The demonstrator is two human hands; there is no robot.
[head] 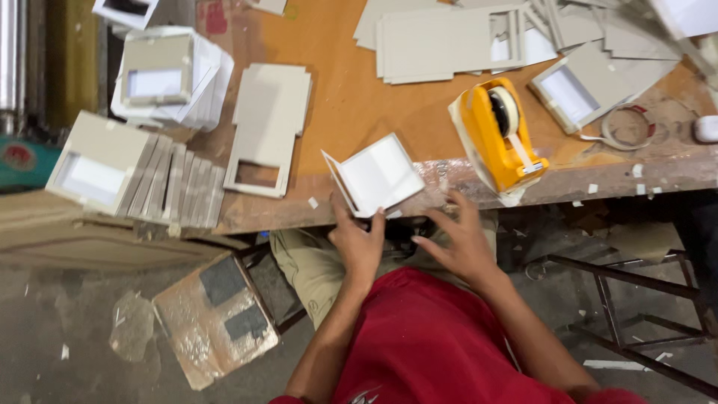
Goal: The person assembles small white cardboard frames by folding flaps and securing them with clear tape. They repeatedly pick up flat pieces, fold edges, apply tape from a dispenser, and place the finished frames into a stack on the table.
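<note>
- The counter is a worn orange-brown board with a scuffed, paint-flecked front edge, running left to right across the upper part of the view; the person sits at that edge, red shirt and khaki trousers below it.
- Loose grey board sheets lie heaped at the far side, flat and matte, overlapping at odd angles.
- A row of finished grey frames with white windows stands fanned on edge at the left end, with a second stack of white-lined pieces behind it.
- A flat grey board with a cut-out window lies between those stacks and the hands, its long axis running away from the person.
- The yellow tape dispenser, hard glossy plastic with a roll on top, sits just right of the hands, close to the counter's edge, a strip of tape hanging at its front.
- The small folded white card piece rests at the front edge, directly ahead of the hands and tilted, its fold to the left; one flap stands up, the wider white face lies nearly flat. It looks stiff and smooth.
- The left hand is nearer: thumb and fingers closed on the piece's near lower edge.
- The right hand is spread open and holds nothing, fingertips near the counter's edge, between the piece and the dispenser.
</note>
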